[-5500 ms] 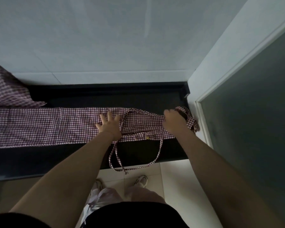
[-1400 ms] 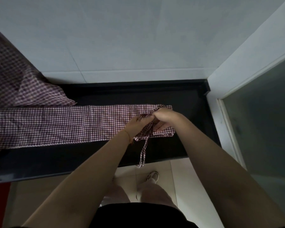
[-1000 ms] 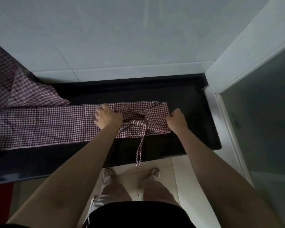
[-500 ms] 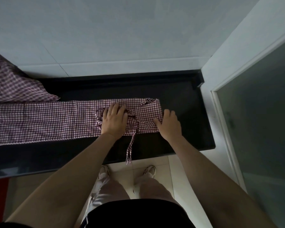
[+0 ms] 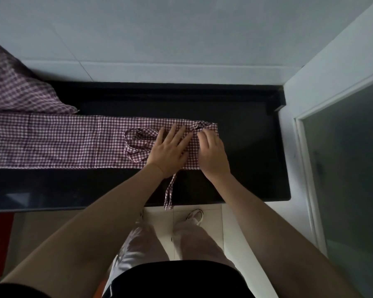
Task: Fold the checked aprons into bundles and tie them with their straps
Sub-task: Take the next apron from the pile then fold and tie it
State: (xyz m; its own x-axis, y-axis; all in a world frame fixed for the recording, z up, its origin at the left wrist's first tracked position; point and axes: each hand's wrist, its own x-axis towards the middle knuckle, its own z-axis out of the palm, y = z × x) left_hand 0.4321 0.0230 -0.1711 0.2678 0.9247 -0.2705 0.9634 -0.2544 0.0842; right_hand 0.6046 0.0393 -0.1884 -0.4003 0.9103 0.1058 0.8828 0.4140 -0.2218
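A red-and-white checked apron [image 5: 58, 143] lies folded into a long band across the black counter [image 5: 250, 147]. My left hand [image 5: 170, 150] presses flat on its right end, fingers straight. My right hand [image 5: 213, 155] sits beside it on the band's right edge, fingers curled down onto the cloth; whether they pinch it I cannot tell. Looped straps [image 5: 138, 143] lie on the band just left of my left hand. One strap end [image 5: 169, 194] hangs over the counter's front edge.
More checked cloth [image 5: 15, 89] is heaped at the back left of the counter. A tiled wall runs behind, and a white frame with a dark glass panel [image 5: 342, 168] stands at the right. Pale floor tiles and my feet show below the counter edge.
My right hand has moved left from the bare counter onto the band's right end, close beside my left hand. My left hand has shifted right, uncovering the strap loops.
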